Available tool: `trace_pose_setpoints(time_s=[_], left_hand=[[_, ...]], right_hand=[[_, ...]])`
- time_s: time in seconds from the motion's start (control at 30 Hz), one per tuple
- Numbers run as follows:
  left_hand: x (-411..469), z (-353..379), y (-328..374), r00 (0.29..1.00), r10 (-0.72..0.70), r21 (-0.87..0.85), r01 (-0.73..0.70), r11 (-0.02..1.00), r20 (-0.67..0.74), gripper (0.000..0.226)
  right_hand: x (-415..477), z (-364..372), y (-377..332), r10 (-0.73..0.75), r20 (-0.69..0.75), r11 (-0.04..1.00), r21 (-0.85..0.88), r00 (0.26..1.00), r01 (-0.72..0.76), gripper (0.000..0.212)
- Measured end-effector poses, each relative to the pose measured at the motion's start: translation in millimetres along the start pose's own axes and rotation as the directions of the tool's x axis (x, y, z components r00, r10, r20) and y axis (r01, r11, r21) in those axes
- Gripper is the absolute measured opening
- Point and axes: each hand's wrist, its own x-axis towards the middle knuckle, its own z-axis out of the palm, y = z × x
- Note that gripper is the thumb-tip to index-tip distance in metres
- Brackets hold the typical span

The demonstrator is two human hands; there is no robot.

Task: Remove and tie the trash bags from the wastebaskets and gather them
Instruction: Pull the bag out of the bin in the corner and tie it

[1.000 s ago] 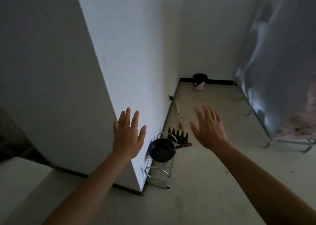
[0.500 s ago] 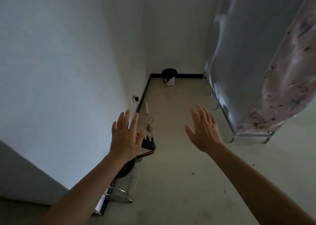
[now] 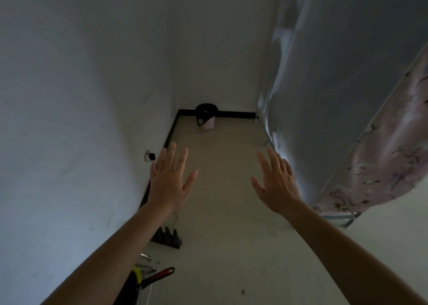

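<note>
Against the far baseboard, wastebasket (image 3: 206, 121) with black trash bag (image 3: 205, 110), left hand (image 3: 170, 181) and right hand (image 3: 276, 183) spread wide, empty.

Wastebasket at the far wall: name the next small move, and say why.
Probably walk forward along the floor toward the wastebasket. It stands far off against the wall with its black bag folded over the rim, and the left hand and right hand are open, holding nothing, well short of it.

Black knife block (image 3: 167, 235), red-handled pan (image 3: 159, 275), floral wardrobe cover (image 3: 389, 156)
</note>
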Motion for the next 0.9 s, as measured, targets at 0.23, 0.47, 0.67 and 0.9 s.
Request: trace_pose_setpoints(time_s=[0.23,0.47,0.67,0.9], left_hand=[[189.8,38.7,42.2,0.993,0.115,0.047,-0.115,0.992,0.002,0.073],[380.9,143.1,62.7,0.992,0.08,0.144,-0.094,0.985,0.103,0.086],[513.3,192.3,68.5,0.996,0.003,0.132,-0.015,0.991,0.088,0.076],[639.3,235.5,38.0,0.997,-0.075,0.102,0.071,0.992,0.035,0.074]], right_hand=[[129.2,26.4,95.9,0.054,-0.071,0.998,-0.02,0.996,-0.055,0.069],[289.7,121.5,203.4,0.097,-0.043,0.995,0.01,0.994,-0.097,0.069],[458.1,158.0,255.1,0.058,0.011,0.996,0.072,0.998,-0.059,0.069],[617.6,219.3,279.2,-0.052,0.049,0.988,0.146,0.997,0.044,0.071]])
